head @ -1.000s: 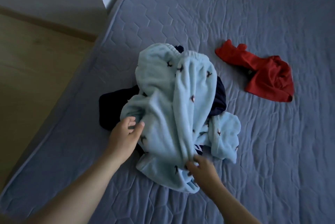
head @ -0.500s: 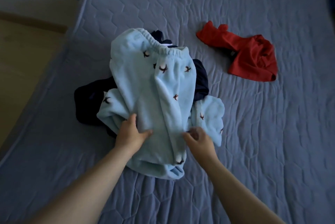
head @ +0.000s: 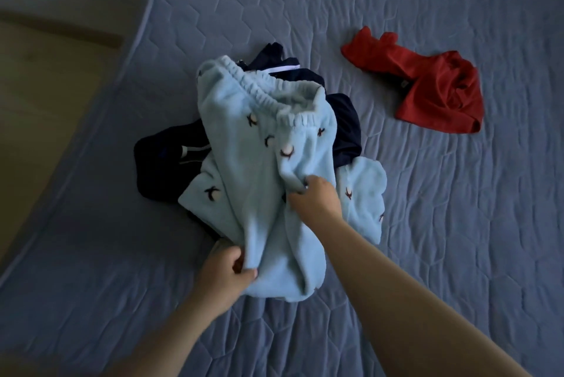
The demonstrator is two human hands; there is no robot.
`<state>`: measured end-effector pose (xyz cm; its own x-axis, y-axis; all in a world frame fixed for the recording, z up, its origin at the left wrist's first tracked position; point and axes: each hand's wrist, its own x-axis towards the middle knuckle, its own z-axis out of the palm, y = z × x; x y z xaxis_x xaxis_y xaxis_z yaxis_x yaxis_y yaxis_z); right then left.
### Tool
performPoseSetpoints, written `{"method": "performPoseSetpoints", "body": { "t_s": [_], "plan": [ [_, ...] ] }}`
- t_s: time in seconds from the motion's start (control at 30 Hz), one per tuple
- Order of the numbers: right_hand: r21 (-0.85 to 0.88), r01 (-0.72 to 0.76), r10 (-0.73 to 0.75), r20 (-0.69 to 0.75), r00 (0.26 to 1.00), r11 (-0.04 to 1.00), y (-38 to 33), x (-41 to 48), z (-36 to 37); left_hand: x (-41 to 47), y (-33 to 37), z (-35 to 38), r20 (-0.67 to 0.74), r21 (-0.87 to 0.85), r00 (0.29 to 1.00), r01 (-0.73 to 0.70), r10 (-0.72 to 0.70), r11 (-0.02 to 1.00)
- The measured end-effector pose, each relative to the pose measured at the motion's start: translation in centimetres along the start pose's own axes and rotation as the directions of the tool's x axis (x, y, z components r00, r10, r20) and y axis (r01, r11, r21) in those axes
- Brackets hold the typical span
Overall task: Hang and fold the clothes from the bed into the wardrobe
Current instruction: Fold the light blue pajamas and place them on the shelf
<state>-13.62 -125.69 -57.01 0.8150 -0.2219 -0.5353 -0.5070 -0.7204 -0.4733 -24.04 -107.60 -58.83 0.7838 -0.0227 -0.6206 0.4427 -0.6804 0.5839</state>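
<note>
1. Wooden floor: borders the left edge of the bed, whose quilted grey-blue cover carries all the clothes.
2. Dark navy garment: crumpled on the bed, lying partly under the trousers; probably limp and light.
3. Left hand: fingers and thumb curled round the lower left edge of a trouser leg, near the hem.
4. Light blue fleece trousers: heaped near the middle of the bed on top of the navy garment, with the elastic waistband at the far end. The fabric looks soft, thick and floppy, light in weight and not slippery. It will sag wherever it is unsupported, so the best hold is likely the two waistband corners, letting the legs hang straight.
5. Right hand: fingertips pinch a raised fold at mid-garment.
6. Red garment: bunched, well apart to the right, untouched; it appears thin and limp.
</note>
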Motion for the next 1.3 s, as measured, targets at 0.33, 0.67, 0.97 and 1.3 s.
{"method": "performPoseSetpoints", "body": {
  "t_s": [0.33, 0.67, 0.97, 1.3],
  "plan": [
    [-0.173, -0.087, 0.131, 0.264, 0.955, 0.981, 12.8, -7.1, -0.5, 1.8, 5.2, -2.3, -0.328, 0.183, 0.900, -0.236, 0.286, 0.954],
    [-0.170, 0.427, -0.442, -0.062, 0.895, 0.888, 7.2, -3.7, -3.5, 11.1, 13.1, -3.5, 0.028, 0.575, 0.820, -0.481, 0.572, 0.662],
    [-0.515, 0.039, -0.008, 0.062, 0.998, 0.856, 8.9, 0.6, -8.2, 13.4, 14.8, -3.7, 0.288, 0.807, 0.880, -0.436, 0.379, 0.399],
    [-0.498, -0.120, 0.002, -0.232, 0.973, 0.859, 13.9, -0.8, -13.0, 14.5, 18.2, -2.7, 0.005, 0.934, 0.964, -0.100, 0.268, 0.343]
  ]
}}
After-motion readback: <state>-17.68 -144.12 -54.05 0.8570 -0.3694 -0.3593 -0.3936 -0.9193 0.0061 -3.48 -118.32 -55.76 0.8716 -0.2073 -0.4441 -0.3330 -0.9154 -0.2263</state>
